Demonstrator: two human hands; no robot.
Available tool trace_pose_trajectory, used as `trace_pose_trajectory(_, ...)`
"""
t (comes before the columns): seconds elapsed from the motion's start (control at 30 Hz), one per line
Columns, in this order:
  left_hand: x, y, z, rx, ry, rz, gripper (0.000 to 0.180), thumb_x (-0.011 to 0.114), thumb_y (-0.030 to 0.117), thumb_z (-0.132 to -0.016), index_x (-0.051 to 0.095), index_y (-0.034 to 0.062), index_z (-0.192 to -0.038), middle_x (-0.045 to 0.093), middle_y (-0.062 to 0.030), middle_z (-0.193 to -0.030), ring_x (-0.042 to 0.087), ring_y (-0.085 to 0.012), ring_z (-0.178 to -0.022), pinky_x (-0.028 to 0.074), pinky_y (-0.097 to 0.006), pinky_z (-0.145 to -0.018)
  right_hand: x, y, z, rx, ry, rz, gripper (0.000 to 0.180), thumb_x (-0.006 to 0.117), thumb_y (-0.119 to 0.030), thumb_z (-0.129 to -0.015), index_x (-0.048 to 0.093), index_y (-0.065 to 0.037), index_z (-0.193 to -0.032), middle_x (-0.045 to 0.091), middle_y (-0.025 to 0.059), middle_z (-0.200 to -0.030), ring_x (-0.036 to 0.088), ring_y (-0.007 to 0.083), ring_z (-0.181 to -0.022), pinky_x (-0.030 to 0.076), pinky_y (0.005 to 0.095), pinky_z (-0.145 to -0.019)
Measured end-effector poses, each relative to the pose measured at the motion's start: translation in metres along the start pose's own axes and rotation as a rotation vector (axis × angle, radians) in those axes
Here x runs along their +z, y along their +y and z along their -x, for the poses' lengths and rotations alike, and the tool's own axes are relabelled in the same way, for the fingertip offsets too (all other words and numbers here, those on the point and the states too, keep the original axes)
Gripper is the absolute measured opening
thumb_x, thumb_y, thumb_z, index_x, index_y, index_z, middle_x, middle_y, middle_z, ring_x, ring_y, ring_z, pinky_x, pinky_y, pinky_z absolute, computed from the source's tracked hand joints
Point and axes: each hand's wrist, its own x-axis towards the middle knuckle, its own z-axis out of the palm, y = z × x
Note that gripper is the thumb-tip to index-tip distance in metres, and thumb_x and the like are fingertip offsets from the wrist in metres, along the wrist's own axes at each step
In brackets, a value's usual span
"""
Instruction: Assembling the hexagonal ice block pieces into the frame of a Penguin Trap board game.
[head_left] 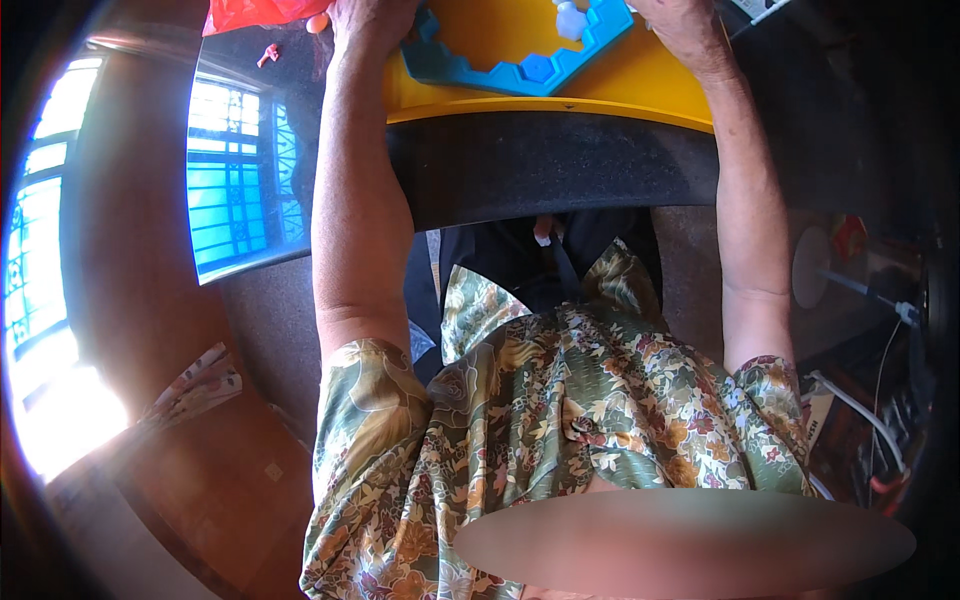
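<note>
At the top edge of the head view my left hand (368, 22) rests by the left end of a blue plastic frame (520, 60) with notched edges, lying on a yellow board (640, 90). My right hand (680, 25) is at the frame's right end. Both hands are cut off by the picture's edge, so their fingers are hidden. A small white piece (570, 20) stands inside the frame. My forearms reach up from a flowered shirt.
The yellow board lies on a dark table (550, 165). A red bag (255, 12) and a small orange ball (317, 23) lie at the top left. White cables (860, 405) and a round white base (812, 265) are on the floor at right.
</note>
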Motion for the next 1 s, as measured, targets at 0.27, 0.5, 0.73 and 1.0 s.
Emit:
trace_pose_trajectory(0.27, 0.010, -0.022, -0.002, 0.029, 0.003, 0.157, 0.029, 0.066, 0.026, -0.095, 0.072, 0.0072, -0.116, 0.076, -0.0138, -0.091, 0.074, -0.0271, -0.075, 0.056, -0.042, -0.071, 0.003, -0.023, -0.001, 0.028, -0.174, -0.157, 0.015, 0.072, 0.000, -0.084, 0.071, -0.001, -0.099, 0.064, 0.0101, -0.092, 0.068, 0.0247, -0.083, 0.053, 0.0340, -0.074)
trace_pose_trajectory(0.5, -0.014, 0.027, 0.004, -0.174, -0.118, 0.169, 0.029, 0.063, 0.027, -0.096, 0.072, 0.0079, -0.116, 0.076, -0.0124, -0.085, 0.073, -0.0257, -0.070, 0.057, -0.040, -0.068, -0.006, -0.050, -0.024, -0.192, -0.565, 0.150, 0.019, 0.070, -0.013, -0.089, 0.073, 0.000, -0.103, 0.069, 0.0149, -0.097, 0.069, 0.0319, -0.092, 0.055, 0.0399, -0.084)
trace_pose_trajectory(0.73, -0.021, 0.035, 0.013, -0.156, -0.110, 0.043, 0.032, 0.063, 0.023, -0.095, 0.072, 0.0129, -0.124, 0.077, -0.0126, -0.092, 0.074, -0.0281, -0.082, 0.056, -0.041, -0.082, 0.003, -0.067, -0.029, -0.353, -0.869, 0.046, 0.021, 0.069, -0.017, -0.088, 0.073, -0.001, -0.101, 0.067, 0.0149, -0.094, 0.068, 0.0299, -0.094, 0.055, 0.0397, -0.086)
trace_pose_trajectory(1.0, -0.002, 0.019, 0.008, -0.047, -0.032, 0.105, 0.036, 0.064, 0.026, -0.094, 0.070, 0.0097, -0.126, 0.075, -0.0190, -0.109, 0.072, -0.0350, -0.098, 0.054, -0.045, -0.091, -0.009, -0.035, -0.039, -0.172, -0.601, 0.008, 0.018, 0.072, -0.015, -0.086, 0.072, 0.000, -0.097, 0.069, 0.0130, -0.087, 0.070, 0.0256, -0.084, 0.055, 0.0373, -0.076)
